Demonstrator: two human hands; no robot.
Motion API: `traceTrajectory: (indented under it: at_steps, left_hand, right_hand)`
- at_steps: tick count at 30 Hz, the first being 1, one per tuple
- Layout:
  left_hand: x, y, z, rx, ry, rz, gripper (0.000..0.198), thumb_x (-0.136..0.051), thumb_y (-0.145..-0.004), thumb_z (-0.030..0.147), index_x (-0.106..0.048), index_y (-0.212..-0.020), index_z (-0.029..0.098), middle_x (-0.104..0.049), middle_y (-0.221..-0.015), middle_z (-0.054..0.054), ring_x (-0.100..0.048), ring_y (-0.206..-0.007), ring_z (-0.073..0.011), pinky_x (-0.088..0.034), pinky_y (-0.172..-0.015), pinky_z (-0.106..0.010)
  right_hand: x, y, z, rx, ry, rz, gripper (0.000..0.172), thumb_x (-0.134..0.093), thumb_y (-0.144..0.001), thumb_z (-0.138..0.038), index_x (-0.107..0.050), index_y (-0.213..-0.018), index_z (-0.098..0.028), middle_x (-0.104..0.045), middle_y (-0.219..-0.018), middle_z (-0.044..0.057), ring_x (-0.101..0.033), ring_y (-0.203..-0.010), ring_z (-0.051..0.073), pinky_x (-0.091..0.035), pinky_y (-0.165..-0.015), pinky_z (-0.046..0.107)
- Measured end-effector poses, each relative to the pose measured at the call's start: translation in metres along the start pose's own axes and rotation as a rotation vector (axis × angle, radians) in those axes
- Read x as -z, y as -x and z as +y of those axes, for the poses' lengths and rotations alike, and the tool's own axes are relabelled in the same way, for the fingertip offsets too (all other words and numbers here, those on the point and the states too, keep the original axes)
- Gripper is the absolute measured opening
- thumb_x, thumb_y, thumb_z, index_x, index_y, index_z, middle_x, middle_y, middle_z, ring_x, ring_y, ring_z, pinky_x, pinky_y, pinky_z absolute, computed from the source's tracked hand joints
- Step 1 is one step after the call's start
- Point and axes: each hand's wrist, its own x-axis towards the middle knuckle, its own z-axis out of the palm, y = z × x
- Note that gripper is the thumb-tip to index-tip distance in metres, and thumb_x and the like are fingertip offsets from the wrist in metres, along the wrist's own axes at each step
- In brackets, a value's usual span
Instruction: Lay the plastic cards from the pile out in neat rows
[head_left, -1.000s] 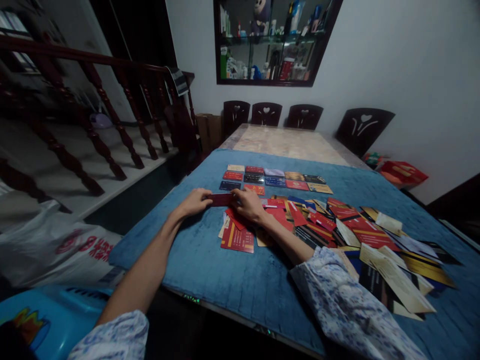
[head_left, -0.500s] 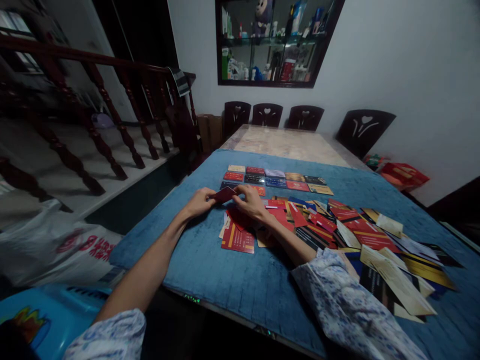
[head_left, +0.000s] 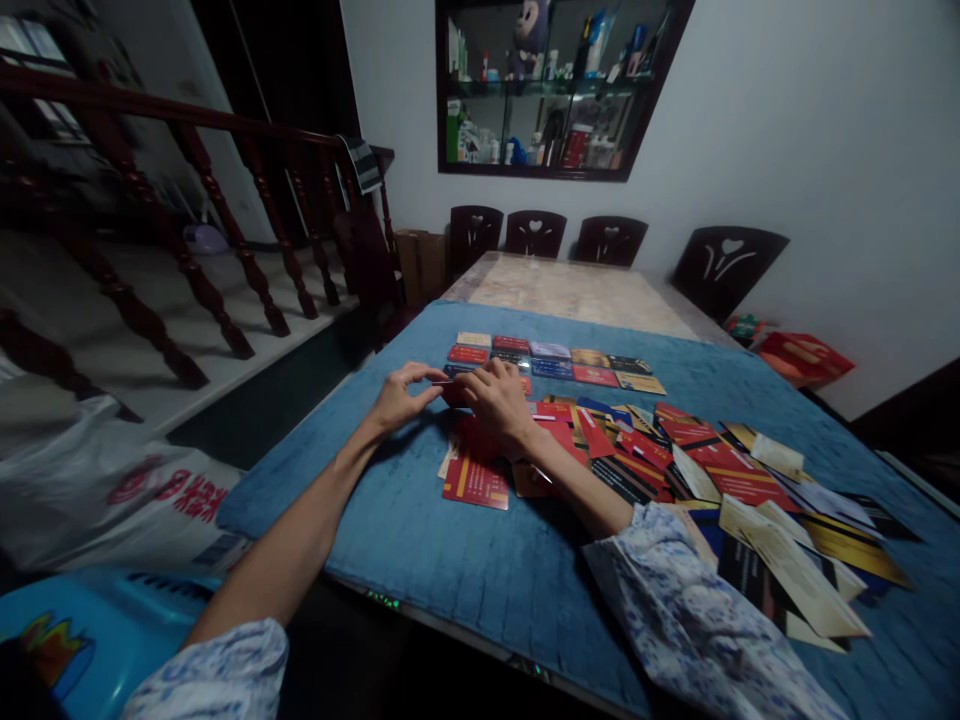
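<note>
My left hand [head_left: 405, 397] pinches the left side of a dark red card or folder [head_left: 454, 396] between thumb and fingertips. My right hand [head_left: 496, 402] closes over its right side and hides much of it. A thin bright edge, perhaps of a card, shows between the hands. Just beyond lie rows of bank-style cards [head_left: 595, 375] on the blue cloth [head_left: 390, 550]. Below my right hand is a red printed card folder [head_left: 476, 478] with yellow stripes, partly overlapping other papers.
To the right spreads a loose pile of red folders [head_left: 739, 470], cream paper slips [head_left: 806, 580] and gold and black sleeves. Dark chairs [head_left: 536, 232] stand behind the table's bare far end [head_left: 570, 290]. A plastic bag [head_left: 165, 505] and blue stool [head_left: 112, 630] are at left.
The dark red piece has tipped from a slanted, visible face to nearly hidden. My right hand has rolled over it, and my left fingers have shifted up at its edge.
</note>
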Motion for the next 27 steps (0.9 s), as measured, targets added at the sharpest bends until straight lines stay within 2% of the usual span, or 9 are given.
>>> traceTrajectory:
  at_steps: [5,10,15,22,27]
  left_hand:
    - [-0.002,0.000,0.001,-0.049,0.025,0.014,0.013,-0.066,-0.081,0.028,-0.073,-0.081,0.018,-0.072,-0.083,-0.005,-0.063,-0.090,-0.0210,-0.049,-0.091,-0.037]
    - [0.005,0.001,-0.003,-0.018,-0.026,0.014,0.009,-0.065,-0.077,0.024,-0.071,-0.078,0.018,-0.070,-0.082,-0.004,-0.063,-0.087,-0.0204,-0.049,-0.088,-0.036]
    - [0.012,0.001,-0.007,-0.005,-0.078,0.020,0.007,-0.062,-0.072,0.020,-0.069,-0.074,0.017,-0.069,-0.079,-0.003,-0.062,-0.082,-0.0194,-0.049,-0.083,-0.034]
    - [0.011,0.001,-0.013,0.034,-0.159,-0.009,0.010,-0.060,-0.068,0.019,-0.068,-0.072,0.017,-0.067,-0.074,-0.001,-0.059,-0.074,-0.0166,-0.048,-0.074,-0.029]
    - [0.006,0.003,-0.020,0.115,-0.253,-0.076,0.014,-0.060,-0.068,0.021,-0.070,-0.076,0.017,-0.066,-0.075,-0.001,-0.058,-0.070,-0.0154,-0.048,-0.069,-0.027]
  right_hand:
    - [0.002,-0.002,-0.004,0.019,0.013,-0.066,0.028,-0.045,-0.102,-0.027,-0.069,-0.116,-0.023,-0.074,-0.102,0.008,-0.047,-0.103,0.025,-0.027,-0.091,0.039]
    - [0.001,0.001,-0.004,-0.067,-0.036,-0.156,0.027,-0.048,-0.101,-0.028,-0.068,-0.118,-0.022,-0.073,-0.109,0.008,-0.048,-0.106,0.025,-0.029,-0.087,0.038]
    - [-0.001,0.005,-0.001,-0.123,-0.093,-0.282,0.025,-0.048,-0.099,-0.022,-0.070,-0.110,-0.020,-0.074,-0.108,0.008,-0.052,-0.101,0.024,-0.033,-0.082,0.035]
    - [-0.007,0.004,0.008,-0.125,-0.164,-0.195,0.027,-0.046,-0.099,-0.020,-0.071,-0.109,-0.020,-0.073,-0.109,0.009,-0.054,-0.100,0.022,-0.038,-0.085,0.035]
    - [-0.005,0.005,0.009,-0.140,-0.100,-0.206,0.028,-0.046,-0.099,-0.021,-0.071,-0.112,-0.022,-0.073,-0.109,0.009,-0.053,-0.103,0.024,-0.037,-0.083,0.035]
